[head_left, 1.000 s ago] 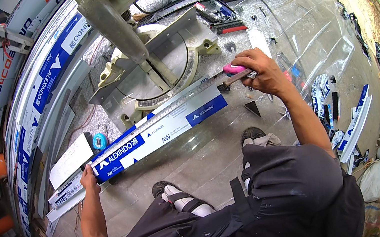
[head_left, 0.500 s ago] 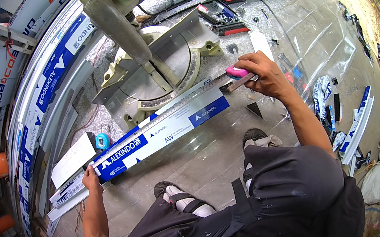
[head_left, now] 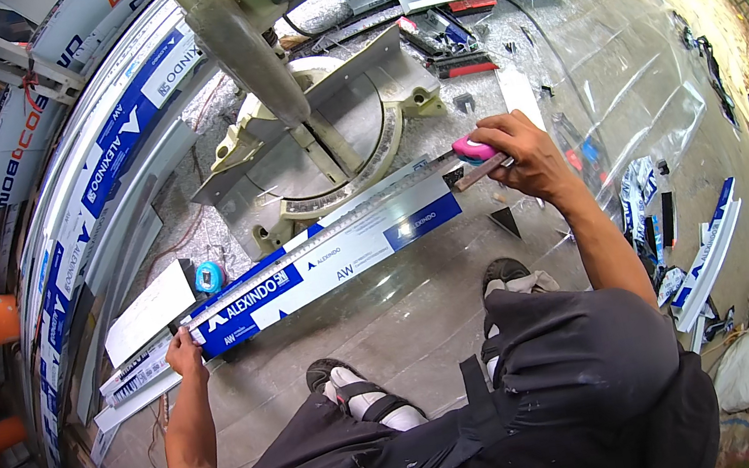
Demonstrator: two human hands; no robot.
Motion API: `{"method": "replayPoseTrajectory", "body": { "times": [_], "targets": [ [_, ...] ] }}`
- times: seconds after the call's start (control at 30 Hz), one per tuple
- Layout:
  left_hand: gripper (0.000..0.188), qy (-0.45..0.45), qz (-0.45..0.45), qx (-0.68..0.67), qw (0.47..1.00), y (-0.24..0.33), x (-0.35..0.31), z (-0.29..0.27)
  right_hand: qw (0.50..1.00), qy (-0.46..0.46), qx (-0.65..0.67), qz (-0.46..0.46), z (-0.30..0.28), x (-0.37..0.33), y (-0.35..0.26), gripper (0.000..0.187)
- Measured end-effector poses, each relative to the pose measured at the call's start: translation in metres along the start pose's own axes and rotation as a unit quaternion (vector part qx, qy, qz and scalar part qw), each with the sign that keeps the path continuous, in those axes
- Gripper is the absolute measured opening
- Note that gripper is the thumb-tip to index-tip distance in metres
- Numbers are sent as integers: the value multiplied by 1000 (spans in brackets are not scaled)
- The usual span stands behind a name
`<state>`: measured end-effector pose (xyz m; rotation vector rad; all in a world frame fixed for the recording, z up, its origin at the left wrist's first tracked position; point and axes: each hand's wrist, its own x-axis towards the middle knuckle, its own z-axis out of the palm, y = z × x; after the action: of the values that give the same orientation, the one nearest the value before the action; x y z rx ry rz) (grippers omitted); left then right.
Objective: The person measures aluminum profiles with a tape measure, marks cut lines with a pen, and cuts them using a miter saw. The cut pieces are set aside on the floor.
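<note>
A long profile with blue-and-white protective film (head_left: 354, 260) lies slantwise in front of me. The measuring blade (head_left: 334, 230) of a pink tape measure (head_left: 474, 150) is stretched along its upper edge. My left hand (head_left: 184, 354) is closed at the profile's left end, pinching the blade's end there. At the other end, my right hand (head_left: 523, 156) grips the pink tape measure. A narrow brownish-grey strip (head_left: 480, 174) juts out below the case from under my right fingers; I cannot tell what it is.
A miter saw (head_left: 327, 132) stands just beyond the profile. A blue round tape measure (head_left: 209, 277) sits beside a white panel (head_left: 148, 312). Long wrapped profiles (head_left: 116, 159) line the left. Offcuts (head_left: 706, 251) and clear plastic sheeting (head_left: 638, 77) lie on the right.
The view has shifted slightly, so the saw and profile sit a little further right. Both hands keep their hold, with the blade still stretched along the profile.
</note>
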<state>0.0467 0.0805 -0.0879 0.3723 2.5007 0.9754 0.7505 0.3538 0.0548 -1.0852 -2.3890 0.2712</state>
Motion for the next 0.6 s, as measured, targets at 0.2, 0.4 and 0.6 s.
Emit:
{"method": "replayPoseTrajectory", "body": {
  "times": [0.2,0.4,0.6],
  "targets": [
    [30,-28,5,-6,1000,6,0,0,1000,10,11,-27,1,1,-2,57],
    [40,112,200,133,964,53,-31,-8,992,-1,79,-100,9,6,-40,60],
    [33,-2,322,-95,942,151,-81,22,993,7,95,-74,14,-15,-56,56]
  ]
}}
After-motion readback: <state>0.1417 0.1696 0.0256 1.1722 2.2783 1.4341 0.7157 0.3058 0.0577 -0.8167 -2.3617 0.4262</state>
